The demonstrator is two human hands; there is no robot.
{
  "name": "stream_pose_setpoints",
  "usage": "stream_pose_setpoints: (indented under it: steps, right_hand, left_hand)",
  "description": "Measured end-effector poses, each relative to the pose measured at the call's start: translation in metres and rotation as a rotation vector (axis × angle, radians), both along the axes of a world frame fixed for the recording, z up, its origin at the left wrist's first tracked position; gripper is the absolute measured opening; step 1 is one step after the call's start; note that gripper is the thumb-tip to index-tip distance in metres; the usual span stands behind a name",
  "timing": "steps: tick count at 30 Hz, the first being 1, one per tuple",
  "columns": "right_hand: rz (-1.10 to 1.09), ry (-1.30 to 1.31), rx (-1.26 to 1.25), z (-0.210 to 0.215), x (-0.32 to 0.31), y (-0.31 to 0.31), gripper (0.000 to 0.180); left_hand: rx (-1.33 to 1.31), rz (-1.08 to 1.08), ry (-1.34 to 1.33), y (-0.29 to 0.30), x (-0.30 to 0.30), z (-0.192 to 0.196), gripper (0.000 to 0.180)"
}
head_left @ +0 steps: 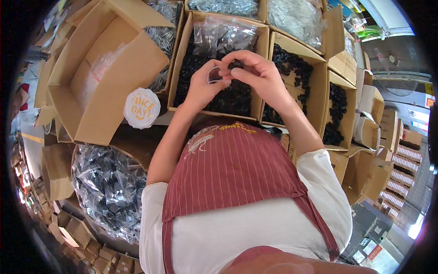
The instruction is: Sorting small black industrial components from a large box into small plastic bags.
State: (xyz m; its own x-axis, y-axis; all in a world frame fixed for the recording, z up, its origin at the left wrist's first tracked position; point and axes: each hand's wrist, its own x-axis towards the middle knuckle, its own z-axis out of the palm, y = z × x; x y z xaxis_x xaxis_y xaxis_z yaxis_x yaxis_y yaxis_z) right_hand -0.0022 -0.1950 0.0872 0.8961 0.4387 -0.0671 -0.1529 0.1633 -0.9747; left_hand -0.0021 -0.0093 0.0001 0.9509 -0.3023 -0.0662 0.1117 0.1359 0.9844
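Note:
Over an open cardboard box, both of my hands are raised close together with their fingertips almost meeting. My right hand (264, 80) pinches a small black plastic part (235, 64) between thumb and fingers. In my left hand (199, 86), curled fingers and thumb hold a clear plastic piece (212, 75) with a pale curved edge; whether it is a small bag I cannot make out. Beneath them, the cardboard box (263, 50) contains loose black parts (232, 101). Clear bags (223, 34) with small pieces inside lie at its far end.
Left stands a tilted open carton (116, 82) with clear bags inside; a round white lid-like item (142, 108) sits near its corner. Lower left, bagged black pieces (109, 187) fill a container. To the right are boxes of black parts (336, 109). Clear bags (294, 18) fill a far box.

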Motion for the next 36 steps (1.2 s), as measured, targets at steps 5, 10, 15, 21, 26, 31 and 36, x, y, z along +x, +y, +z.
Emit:
stream_pose_setpoints:
  steps: [5,10,15,21,26,31,36]
  right_hand:
    - [-0.041,-0.817,-0.523,-0.001,0.0,0.013,0.034]
    - [0.035,-0.706,-0.502,0.013,0.0,0.011,0.033]
    - [0.101,-1.098,-0.692,-0.016,0.019,-0.003,0.016]
    - [-0.139,-0.573,-0.802,-0.038,0.049,-0.028,0.02]
    - [-0.188,-0.896,-0.996,-0.094,0.11,-0.061,0.016]
    - [-0.391,-1.116,-1.121,-0.071,0.113,-0.043,0.028]
    - [-0.238,-1.219,-0.846,-0.051,0.088,0.0,0.033]
  left_hand:
    - [0.017,-0.002,-0.055,-0.003,-0.005,0.011,0.038]
    - [0.07,-0.06,-0.102,0.004,-0.004,0.011,0.042]
    - [-0.041,-0.101,-0.044,0.004,-0.009,0.015,0.043]
    - [0.911,0.033,-0.404,0.018,-0.057,0.063,0.028]
    - [0.865,0.389,-0.496,0.08,-0.067,0.158,0.016]
    - [1.321,0.515,-0.187,0.155,0.034,0.214,0.052]
    - [1.568,0.163,-0.24,0.287,0.123,0.095,0.047]
